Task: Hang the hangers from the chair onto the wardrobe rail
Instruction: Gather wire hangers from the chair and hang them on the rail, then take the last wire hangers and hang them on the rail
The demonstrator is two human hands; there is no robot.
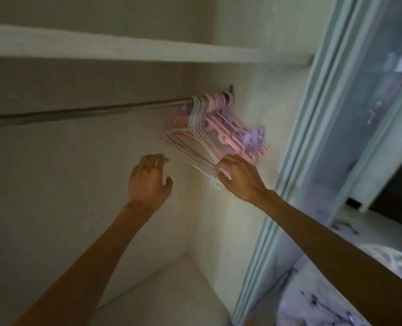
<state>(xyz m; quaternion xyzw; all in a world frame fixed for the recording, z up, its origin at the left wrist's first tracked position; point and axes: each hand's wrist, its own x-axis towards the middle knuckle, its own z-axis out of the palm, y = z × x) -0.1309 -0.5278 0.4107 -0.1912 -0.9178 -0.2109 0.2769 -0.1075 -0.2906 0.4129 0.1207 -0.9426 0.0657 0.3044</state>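
The white hangers [196, 140] could slide back along the rail [84, 111] or tip a hook off it if I pull their lower ends too hard; I am holding them skewed, so the hooks sit crooked. They could also snag on the pink hangers [228, 130] packed just beside them at the right end of the rail, against the wardrobe's side wall.

All the hangers I can see hang by their hooks at that right end, the purple ones [254, 137] nearest the wall. My right hand [238, 176] pinches the lower corner of the white bunch, fingers curled round the thin bars. My left hand [148, 182] is spread and holds nothing, just beside the bunch's left ends, fingertips near them but apart, I judge.
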